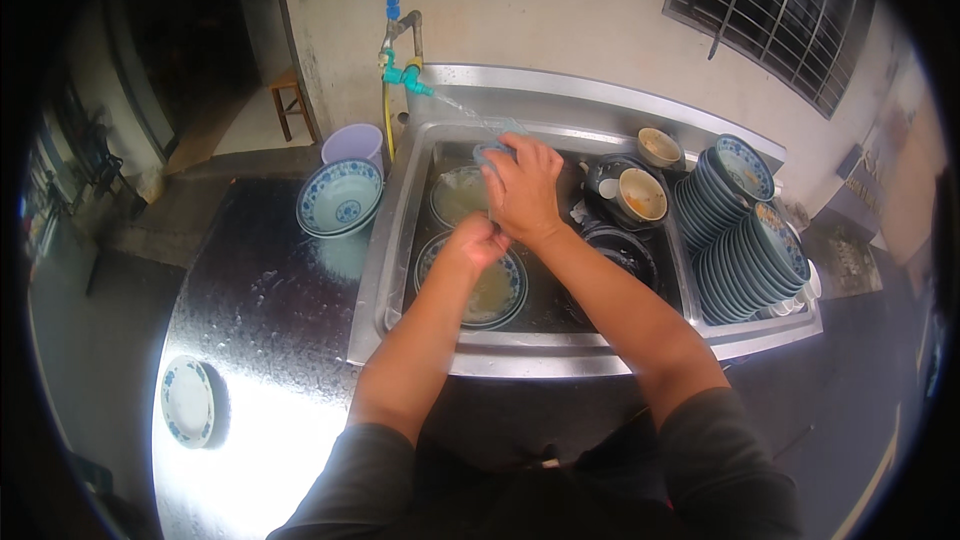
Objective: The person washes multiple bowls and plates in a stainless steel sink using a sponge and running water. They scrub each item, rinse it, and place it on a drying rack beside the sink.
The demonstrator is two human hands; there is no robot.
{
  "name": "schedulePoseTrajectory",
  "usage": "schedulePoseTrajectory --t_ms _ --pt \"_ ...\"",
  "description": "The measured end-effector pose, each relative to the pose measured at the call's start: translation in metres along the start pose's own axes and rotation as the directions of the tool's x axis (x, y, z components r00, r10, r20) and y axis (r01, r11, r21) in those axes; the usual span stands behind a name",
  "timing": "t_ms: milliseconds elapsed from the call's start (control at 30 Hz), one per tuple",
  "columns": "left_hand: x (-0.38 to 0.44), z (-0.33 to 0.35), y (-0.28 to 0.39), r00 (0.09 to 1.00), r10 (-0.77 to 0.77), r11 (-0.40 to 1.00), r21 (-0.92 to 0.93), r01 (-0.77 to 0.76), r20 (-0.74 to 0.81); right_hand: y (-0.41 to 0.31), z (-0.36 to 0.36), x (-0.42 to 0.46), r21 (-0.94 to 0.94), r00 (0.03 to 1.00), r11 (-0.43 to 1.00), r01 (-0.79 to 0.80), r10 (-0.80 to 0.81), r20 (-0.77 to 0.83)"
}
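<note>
Over the left half of the steel sink (401, 236), my two hands are close together. My right hand (525, 187) is curled around a bluish item (493, 153), blurred and mostly hidden, perhaps a cloth. Just below it is my left hand (480, 238), its fingers bent; whether they hold anything is hidden. Water runs from a turquoise tap (411, 80) towards the right hand. Beneath the hands, blue-patterned bowls with cloudy water lie in the sink, one at the back (457, 195) and one nearer me (495, 296).
Dark pots (619, 259) and a cream bowl (643, 195) fill the sink's right side. Stacked blue-patterned bowls (742, 262) lean on the right drainboard. Left, the dark table (255, 270) bears two nested bowls (341, 199) and an oval plate (187, 401). A lilac bucket (352, 141) stands behind.
</note>
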State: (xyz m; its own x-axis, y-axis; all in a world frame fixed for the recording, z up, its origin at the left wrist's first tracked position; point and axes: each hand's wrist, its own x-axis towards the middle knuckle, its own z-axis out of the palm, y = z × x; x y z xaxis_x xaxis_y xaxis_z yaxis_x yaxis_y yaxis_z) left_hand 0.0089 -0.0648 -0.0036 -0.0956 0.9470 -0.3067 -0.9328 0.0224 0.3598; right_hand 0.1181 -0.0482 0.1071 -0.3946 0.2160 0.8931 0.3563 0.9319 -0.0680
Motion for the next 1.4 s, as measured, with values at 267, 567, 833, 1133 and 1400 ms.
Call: schedulePoseTrajectory --t_ms 267,567,833,1133,1400 --pt "-0.016 0.011 0.011 0.887 -0.385 0.923 0.101 0.372 0.256 0.118 -0.016 0.076 0.341 0.263 -0.077 -0.937 0.488 0.832" --pt "-0.05 0.04 0.019 0.972 0.046 0.989 0.128 -0.077 0.229 0.139 0.017 0.01 0.517 0.162 -0.235 -0.823 0.776 0.609" --pt "-0.019 0.01 0.021 0.964 0.258 0.958 -0.15 -0.246 0.066 0.065 0.007 -0.01 0.302 0.339 0.211 -0.93 0.809 0.48" --pt "-0.022 0.025 0.01 0.876 0.465 0.885 0.088 -0.457 -0.131 0.008 0.019 -0.025 -0.035 0.988 0.994 -0.107 0.111 0.107" --pt "-0.007 0.027 -0.01 0.845 0.534 0.791 0.368 -0.489 -0.026 0.073 0.019 0.02 0.065 0.705 0.755 -0.652 0.574 0.417"
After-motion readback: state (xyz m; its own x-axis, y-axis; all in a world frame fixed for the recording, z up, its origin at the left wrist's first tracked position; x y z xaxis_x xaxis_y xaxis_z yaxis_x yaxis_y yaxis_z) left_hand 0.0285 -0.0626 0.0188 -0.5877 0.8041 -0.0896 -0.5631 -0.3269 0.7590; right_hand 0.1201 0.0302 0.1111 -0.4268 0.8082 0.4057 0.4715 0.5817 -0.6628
